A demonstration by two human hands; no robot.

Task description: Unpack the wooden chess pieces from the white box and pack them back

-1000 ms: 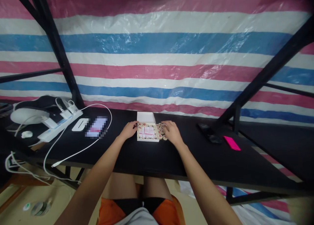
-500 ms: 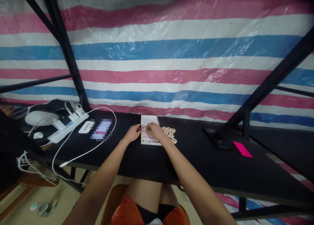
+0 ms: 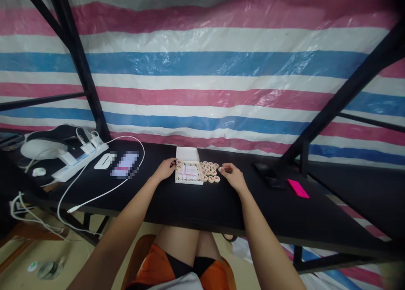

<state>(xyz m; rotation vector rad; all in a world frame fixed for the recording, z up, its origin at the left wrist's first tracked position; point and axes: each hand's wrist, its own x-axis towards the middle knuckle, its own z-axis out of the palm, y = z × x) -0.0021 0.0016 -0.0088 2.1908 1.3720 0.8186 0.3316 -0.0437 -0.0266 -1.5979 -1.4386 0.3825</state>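
A white open box (image 3: 189, 182) with its lid (image 3: 187, 153) raised at the back sits on the black desk. Inside it lie Chinese chess pieces around a pink-and-white paper or folded sheet (image 3: 190, 172). My left hand (image 3: 166, 169) grips the box's left edge with its fingers. To the right of the box, several round cream Chinese chess pieces (image 3: 211, 179) with red characters lie in a cluster. My right hand (image 3: 233, 174) pinches one Chinese chess piece (image 3: 220, 169) between thumb and fingers, at the cluster's right side.
Left on the desk (image 3: 196, 210) are a white power strip (image 3: 68, 172) with chargers, a white cable (image 3: 104, 195), a white flat object (image 3: 103, 162) and a blurred-out phone (image 3: 125, 164). A dark object (image 3: 268, 175) and a pink packet (image 3: 298, 189) lie right. Black frame bars flank both sides.
My right hand has moved out of the box to the right, beside the cluster, with a Chinese chess piece in its fingers. My left hand stays at the box's left edge.
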